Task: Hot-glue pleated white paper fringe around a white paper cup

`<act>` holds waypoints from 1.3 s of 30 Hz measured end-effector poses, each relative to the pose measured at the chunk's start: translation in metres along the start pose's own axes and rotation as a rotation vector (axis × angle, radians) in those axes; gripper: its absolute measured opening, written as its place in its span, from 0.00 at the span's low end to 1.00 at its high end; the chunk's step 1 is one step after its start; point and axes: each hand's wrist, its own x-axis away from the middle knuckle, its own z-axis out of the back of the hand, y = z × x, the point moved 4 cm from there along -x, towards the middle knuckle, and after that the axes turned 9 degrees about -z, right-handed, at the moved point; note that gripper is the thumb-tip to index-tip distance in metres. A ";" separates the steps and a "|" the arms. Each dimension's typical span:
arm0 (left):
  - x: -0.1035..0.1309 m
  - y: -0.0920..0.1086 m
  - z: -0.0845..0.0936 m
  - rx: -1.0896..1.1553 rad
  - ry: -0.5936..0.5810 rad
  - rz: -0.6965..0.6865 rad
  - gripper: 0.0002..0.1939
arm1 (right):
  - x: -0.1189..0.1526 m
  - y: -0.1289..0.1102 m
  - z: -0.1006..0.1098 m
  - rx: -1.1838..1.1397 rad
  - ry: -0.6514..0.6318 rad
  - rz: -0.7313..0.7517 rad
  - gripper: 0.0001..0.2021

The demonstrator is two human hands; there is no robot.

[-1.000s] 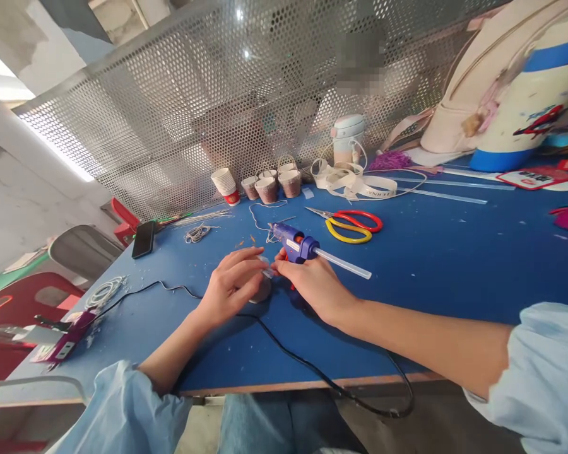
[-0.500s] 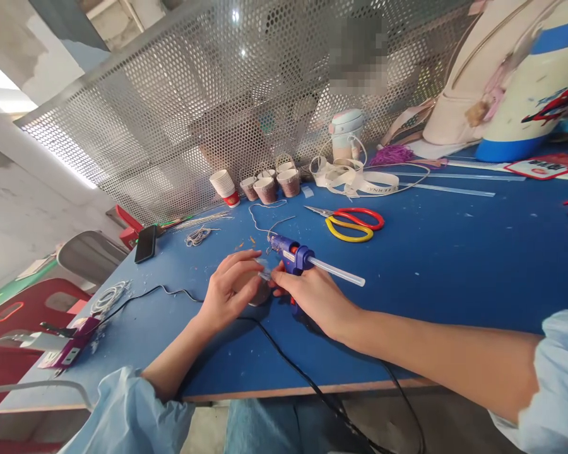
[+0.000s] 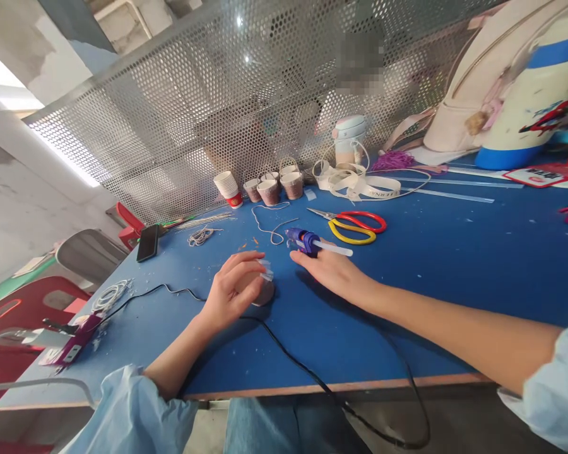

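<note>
My left hand (image 3: 234,287) curls around a small brownish round object (image 3: 266,294) resting on the blue table; the palm and fingers hide most of it, so I cannot make out its full shape. A clear plastic piece (image 3: 267,270) sticks up at those fingertips. To the right, my right hand (image 3: 334,274) is closed around a blue glue gun (image 3: 307,242), held just above the table with its nozzle toward the far left. A translucent glue stick (image 3: 334,248) juts from its rear end. Past the gun lie scissors (image 3: 355,227) with one red and one yellow handle.
Several brown-wrapped cups (image 3: 268,192) and a paper cup stack (image 3: 228,189) line the back by the perforated metal screen (image 3: 170,113). White ribbon (image 3: 355,183) lies right of them. A phone (image 3: 147,243), a power strip (image 3: 71,343) and a black cable (image 3: 293,359) are also about.
My right hand has drawn the glue gun away from the brownish object, to the right and slightly farther back. My left hand stays in nearly the same place.
</note>
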 end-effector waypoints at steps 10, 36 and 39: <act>0.001 -0.001 0.002 0.010 0.005 -0.006 0.08 | 0.008 0.019 0.021 0.282 0.112 0.093 0.16; 0.003 -0.001 0.001 -0.020 -0.028 -0.026 0.11 | 0.032 -0.012 -0.048 -0.842 -0.507 -0.361 0.09; 0.003 0.001 0.001 -0.030 -0.026 -0.014 0.11 | 0.031 -0.012 -0.048 -0.843 -0.507 -0.358 0.08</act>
